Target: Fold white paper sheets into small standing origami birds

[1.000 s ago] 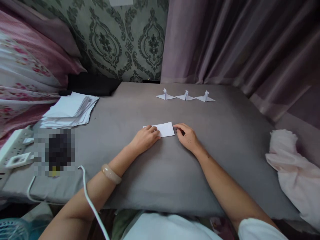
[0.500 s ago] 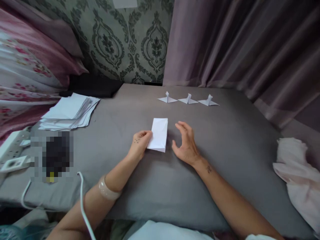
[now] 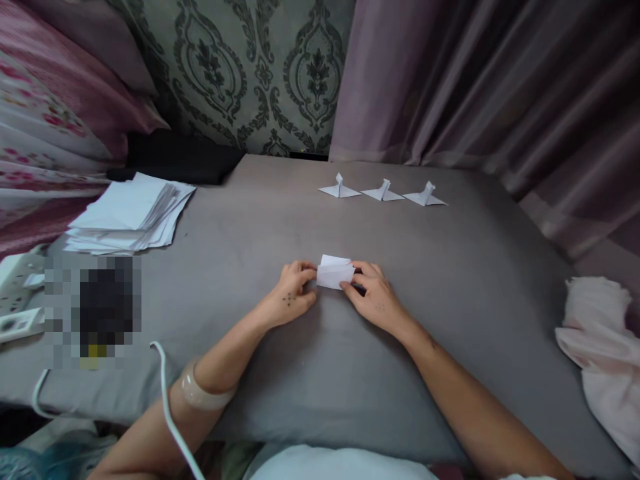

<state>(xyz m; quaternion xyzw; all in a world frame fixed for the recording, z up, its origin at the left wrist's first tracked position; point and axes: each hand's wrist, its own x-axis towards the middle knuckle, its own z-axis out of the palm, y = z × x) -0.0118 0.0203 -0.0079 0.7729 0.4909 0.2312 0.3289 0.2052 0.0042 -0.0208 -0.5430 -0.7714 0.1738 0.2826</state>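
Note:
A small sheet of white paper (image 3: 336, 275), doubled over with a front flap below a taller back layer, stands between my two hands above the grey cloth. My right hand (image 3: 375, 293) pinches its right side, thumb at the front lower corner and fingers at the upper edge. At the left edge, the curled fingers of my left hand (image 3: 293, 290) grip the paper; the thumb sits lower, a little apart from them. Part of those fingertips is hidden. Farther back stand three folded white paper figures with pointed wings (image 3: 339, 188) in a row.
A stack of white paper sheets (image 3: 125, 217) lies at the left, beside a dark flat item (image 3: 180, 157). White power strips (image 3: 20, 287), a blurred-out object (image 3: 107, 307) and a white cable (image 3: 167, 400) are nearer. Pale pink fabric (image 3: 595, 333) lies at the right edge.
The paper, earlier a tall rectangle in my left hand, is now doubled over and shorter. My right hand has come in from the right and taken hold of it. The view has shifted slightly.

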